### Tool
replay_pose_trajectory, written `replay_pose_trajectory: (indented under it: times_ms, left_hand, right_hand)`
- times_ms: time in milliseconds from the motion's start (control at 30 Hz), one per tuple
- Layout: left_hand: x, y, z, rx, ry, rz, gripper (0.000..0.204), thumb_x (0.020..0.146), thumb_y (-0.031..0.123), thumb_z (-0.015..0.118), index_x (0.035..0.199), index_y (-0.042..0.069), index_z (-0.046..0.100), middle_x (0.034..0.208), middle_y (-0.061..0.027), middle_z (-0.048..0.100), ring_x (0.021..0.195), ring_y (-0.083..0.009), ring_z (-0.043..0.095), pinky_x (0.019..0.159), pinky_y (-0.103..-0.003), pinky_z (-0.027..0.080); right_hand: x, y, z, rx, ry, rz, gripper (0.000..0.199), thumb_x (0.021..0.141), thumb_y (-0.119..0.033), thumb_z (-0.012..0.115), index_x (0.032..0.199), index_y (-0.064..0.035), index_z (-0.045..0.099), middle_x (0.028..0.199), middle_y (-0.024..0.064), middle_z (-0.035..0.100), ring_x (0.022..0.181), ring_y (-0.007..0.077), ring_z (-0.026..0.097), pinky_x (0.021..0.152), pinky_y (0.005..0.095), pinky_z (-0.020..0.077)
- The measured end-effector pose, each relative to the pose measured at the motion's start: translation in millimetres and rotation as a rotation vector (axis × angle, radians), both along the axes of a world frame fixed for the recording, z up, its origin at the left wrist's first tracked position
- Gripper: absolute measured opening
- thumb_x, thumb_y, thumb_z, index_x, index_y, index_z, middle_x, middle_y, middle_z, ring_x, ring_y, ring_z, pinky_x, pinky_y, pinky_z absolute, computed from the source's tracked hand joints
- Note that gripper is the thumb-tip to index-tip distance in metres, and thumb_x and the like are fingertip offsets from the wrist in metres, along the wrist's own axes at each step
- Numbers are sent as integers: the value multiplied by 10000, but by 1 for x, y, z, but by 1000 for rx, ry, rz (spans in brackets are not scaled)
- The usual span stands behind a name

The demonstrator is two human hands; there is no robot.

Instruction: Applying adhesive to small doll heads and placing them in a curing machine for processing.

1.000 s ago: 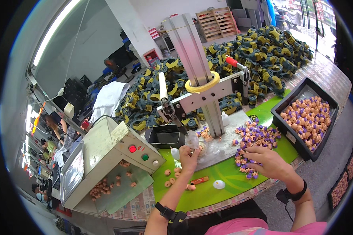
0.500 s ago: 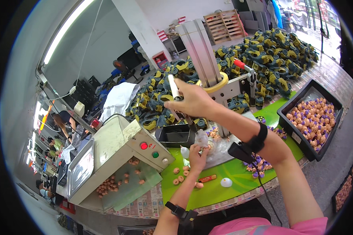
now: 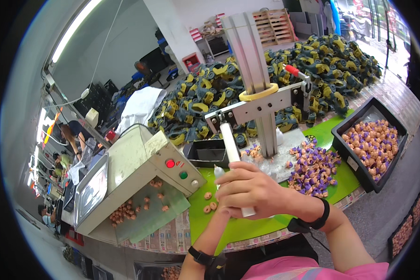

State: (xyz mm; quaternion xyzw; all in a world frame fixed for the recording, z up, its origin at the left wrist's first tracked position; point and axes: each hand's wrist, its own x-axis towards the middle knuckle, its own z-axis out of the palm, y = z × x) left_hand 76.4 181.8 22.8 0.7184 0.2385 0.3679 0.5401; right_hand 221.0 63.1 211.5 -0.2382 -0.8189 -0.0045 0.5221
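A: Left side, item one?
B: Cream machine [image 3: 140,172] with red and green buttons; small orange pieces on its tray.
A: Hands?
B: Right hand [image 3: 252,189] clamped on a white press handle [image 3: 232,154], above the green mat [image 3: 247,228]. Left hand behind it; grip cannot be told.
A: Right side?
B: Black bin [image 3: 359,163] of orange and purple pieces.

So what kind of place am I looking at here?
Most likely a small toy assembly workshop. A heap of yellow and grey toy vehicles covers the bench, a black bin holds small orange and purple parts, and the right hand grips the white lever of a bench press.
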Motion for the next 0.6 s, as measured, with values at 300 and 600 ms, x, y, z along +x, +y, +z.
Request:
replay_pose_trajectory:
  times_ms: [300,600]
  left_hand:
    - [-87,-96,15,-1356,-420,-13,212,922,91,562,1130,59,580,936,-27,583,845,-116,570,751,-273,500]
    - [-105,-164,5,-1273,-337,-145,209,924,-21,524,1126,34,535,1183,-131,569,1138,-217,563,999,-319,464]
  right_hand:
    - [29,-69,-106,-356,142,-609,719,680,-147,799,1320,-42,487,1367,163,479,1242,334,458,1035,425,357]
    - [-2,-92,-194,-870,207,-600,732,725,-174,785,1352,-28,438,1312,184,508,1224,355,458,1042,417,365]
